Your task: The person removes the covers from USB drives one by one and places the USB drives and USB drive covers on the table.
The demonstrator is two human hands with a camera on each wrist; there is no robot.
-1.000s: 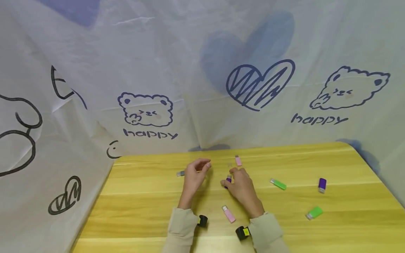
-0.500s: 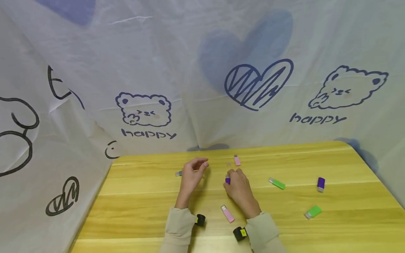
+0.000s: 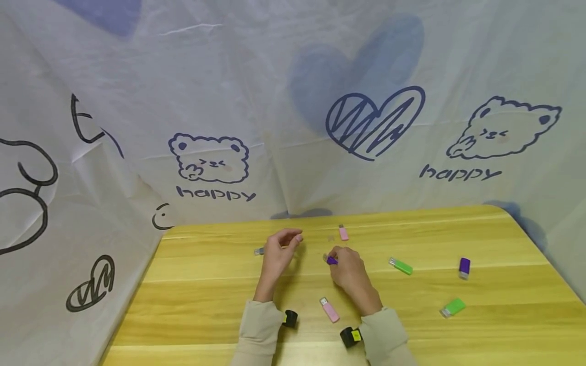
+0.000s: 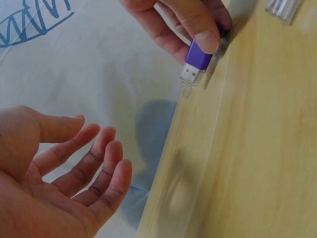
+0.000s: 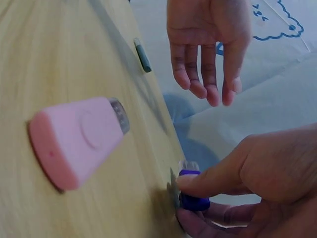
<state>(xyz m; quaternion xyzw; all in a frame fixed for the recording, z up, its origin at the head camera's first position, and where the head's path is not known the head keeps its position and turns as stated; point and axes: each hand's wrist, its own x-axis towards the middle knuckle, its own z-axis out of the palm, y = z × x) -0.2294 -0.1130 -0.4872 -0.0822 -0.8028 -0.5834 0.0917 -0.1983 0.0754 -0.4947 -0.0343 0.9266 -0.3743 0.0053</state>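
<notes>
My right hand (image 3: 350, 268) pinches a purple USB flash drive (image 3: 331, 261) between thumb and fingers, just above or at the table; I cannot tell if it touches. In the left wrist view its metal plug points away from the fingers, with clear plastic around the end. My left hand (image 3: 280, 254) hovers to the left, fingers loosely bent, holding nothing. Beside it lies a grey-blue USB flash drive (image 3: 259, 251), partly hidden by that hand. A pink USB flash drive (image 3: 329, 310) rests between the forearms, large in the right wrist view.
Another pink flash drive (image 3: 343, 233) lies near the back edge, beside a small clear piece (image 3: 331, 238). To the right are two green flash drives (image 3: 401, 266) and a second purple one (image 3: 464, 268). A printed cloth (image 3: 293, 127) hangs behind the yellow wooden table (image 3: 206, 295).
The purple flash drive has turned in my right hand, so its plug now points left instead of toward the back. My left hand has stayed nearly still.
</notes>
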